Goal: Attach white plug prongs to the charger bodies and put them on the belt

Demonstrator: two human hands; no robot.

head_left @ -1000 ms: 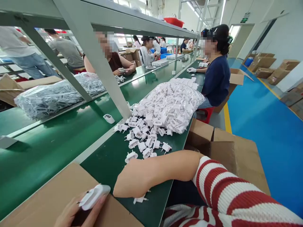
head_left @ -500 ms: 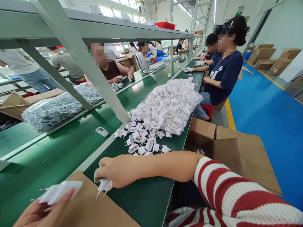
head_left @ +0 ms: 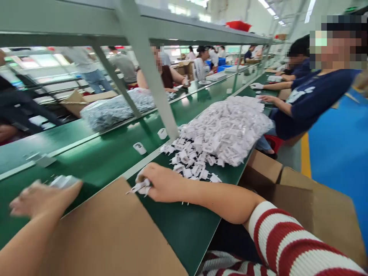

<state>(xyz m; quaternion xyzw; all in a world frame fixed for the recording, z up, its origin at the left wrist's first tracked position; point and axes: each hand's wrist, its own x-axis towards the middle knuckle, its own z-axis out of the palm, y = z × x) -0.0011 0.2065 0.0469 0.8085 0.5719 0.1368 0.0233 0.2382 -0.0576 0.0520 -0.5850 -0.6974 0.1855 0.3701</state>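
The left hand [head_left: 43, 199] is blurred above a green belt [head_left: 106, 155], thumb spread from fingers, a white adapter [head_left: 64, 181] just beyond them; whether they grip it cannot be told. The right hand [head_left: 161, 182] pinches a white plug [head_left: 141, 185], its pins pointing left past the fingertips. Beyond those fingers lie loose plugs [head_left: 188, 159], then a filled clear bag [head_left: 230, 128]. Cardboard [head_left: 115, 230] lies between both hands.
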